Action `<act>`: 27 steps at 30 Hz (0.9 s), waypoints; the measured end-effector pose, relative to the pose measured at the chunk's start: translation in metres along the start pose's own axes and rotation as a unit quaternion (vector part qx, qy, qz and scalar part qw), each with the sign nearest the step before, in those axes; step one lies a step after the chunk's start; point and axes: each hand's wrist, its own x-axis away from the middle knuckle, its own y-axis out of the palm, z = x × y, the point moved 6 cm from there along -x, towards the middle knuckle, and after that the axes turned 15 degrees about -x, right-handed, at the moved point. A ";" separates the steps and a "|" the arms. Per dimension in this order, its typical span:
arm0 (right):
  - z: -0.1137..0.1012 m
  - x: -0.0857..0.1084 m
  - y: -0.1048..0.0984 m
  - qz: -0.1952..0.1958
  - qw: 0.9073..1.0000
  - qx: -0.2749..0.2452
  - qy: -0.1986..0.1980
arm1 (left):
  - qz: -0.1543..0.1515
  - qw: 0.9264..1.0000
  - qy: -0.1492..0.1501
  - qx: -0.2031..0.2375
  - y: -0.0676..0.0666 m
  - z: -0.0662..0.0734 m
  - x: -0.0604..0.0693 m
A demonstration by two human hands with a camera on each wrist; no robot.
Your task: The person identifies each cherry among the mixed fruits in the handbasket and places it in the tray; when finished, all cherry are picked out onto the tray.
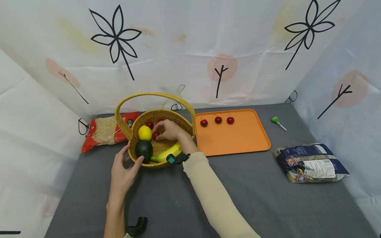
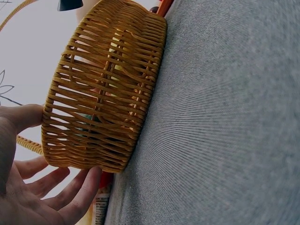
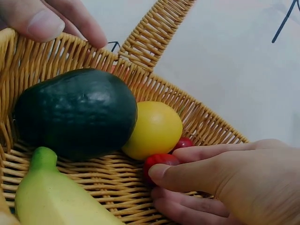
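A yellow wicker basket [image 1: 182,123] with a tall handle stands on the table. My left hand [image 1: 123,172] holds its near-left rim, thumb at the top and fingers against the outer weave. Inside the basket, my right hand [image 1: 170,130] pinches a red cherry [image 3: 157,161] between thumb and fingers. Beside that cherry sits a yellow lemon-like fruit [image 3: 157,129], with another cherry [image 3: 183,142] partly hidden behind the fingers. A dark green avocado [image 3: 79,112] lies by the left wall, and a banana [image 3: 56,194] lies along the near side.
Right of the basket, an orange tray [image 1: 232,135] bears three cherries [image 1: 218,119] along its back. A green-wrapped lollipop [image 1: 275,120] and a dark blue food bag [image 1: 312,163] lie farther right. A red-ended bag [image 1: 104,132] lies behind the basket's left side. White cloth walls surround the grey table [image 1: 178,205].
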 end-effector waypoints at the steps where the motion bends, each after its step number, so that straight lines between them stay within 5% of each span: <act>1: 0.000 0.001 0.000 0.000 1.000 0.000 -0.003 | 0.000 1.000 0.000 0.000 0.000 0.000 0.000; 14: -0.014 0.028 -0.014 -0.001 0.995 -0.078 -0.065 | -0.004 1.000 0.001 0.003 -0.001 -0.001 0.002; 27: -0.063 0.098 -0.035 -0.048 0.981 -0.110 -0.152 | -0.002 1.000 0.003 0.006 -0.002 0.001 0.001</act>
